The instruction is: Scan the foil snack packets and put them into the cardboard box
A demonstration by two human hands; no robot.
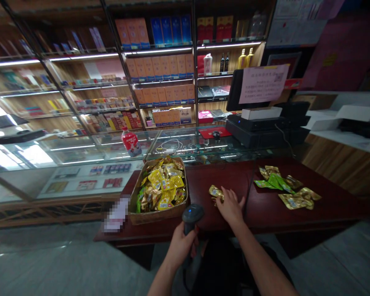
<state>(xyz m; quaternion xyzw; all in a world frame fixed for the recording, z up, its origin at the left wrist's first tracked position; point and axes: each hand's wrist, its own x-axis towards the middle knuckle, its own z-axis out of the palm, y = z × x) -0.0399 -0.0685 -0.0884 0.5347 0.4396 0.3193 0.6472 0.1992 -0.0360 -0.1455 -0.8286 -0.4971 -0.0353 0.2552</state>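
Note:
My left hand is wrapped round the handle of a dark barcode scanner, held upright at the desk's near edge with a blue light on its head. Over the desk, my right hand pinches a small gold snack packet; its thumb side partly covers the packet, and the other fingers are loosely bent. Left of the scanner stands a cardboard box heaped with yellow, gold and green snack packets. To the right lies a loose group of green packets and gold packets.
Behind the dark red desk runs a glass counter with a red bottle-shaped item, a mouse and a monitor bearing a paper sign. Shelves of boxes and bottles fill the back. A blurred-out item lies left.

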